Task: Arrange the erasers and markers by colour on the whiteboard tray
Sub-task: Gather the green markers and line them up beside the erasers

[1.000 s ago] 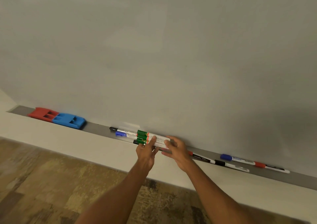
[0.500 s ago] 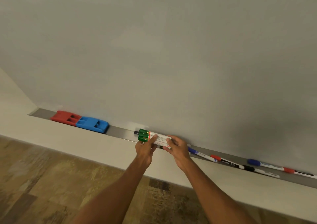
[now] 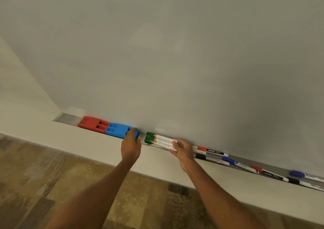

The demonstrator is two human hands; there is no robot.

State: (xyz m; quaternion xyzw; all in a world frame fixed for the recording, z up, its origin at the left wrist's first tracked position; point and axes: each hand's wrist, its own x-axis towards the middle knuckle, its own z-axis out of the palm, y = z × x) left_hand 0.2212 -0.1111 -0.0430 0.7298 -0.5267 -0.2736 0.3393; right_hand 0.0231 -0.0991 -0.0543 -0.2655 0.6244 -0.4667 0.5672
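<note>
Three green-capped markers [image 3: 157, 139] lie side by side on the metal tray [image 3: 68, 118], caps pointing left. My right hand [image 3: 183, 151] grips their right ends with its fingertips. Just left of them sits the blue eraser [image 3: 117, 130], and my left hand [image 3: 131, 147] is curled around its right end. The red eraser [image 3: 93, 124] butts against the blue one's left side. Right of my right hand lie loose markers: a red-capped one [image 3: 201, 148], a black one [image 3: 200, 156], a blue one [image 3: 228, 160], another red one [image 3: 256, 169] and another blue one [image 3: 296, 173].
The whiteboard [image 3: 175, 62] fills the view above the tray. A pale wall ledge [image 3: 98, 146] runs below the tray, with brown patterned floor [image 3: 43, 185] under it. The tray's left end stops just past the red eraser.
The green markers have moved left along the tray to just beside the blue eraser. My left hand has let go of them and shifted left onto the blue eraser.
</note>
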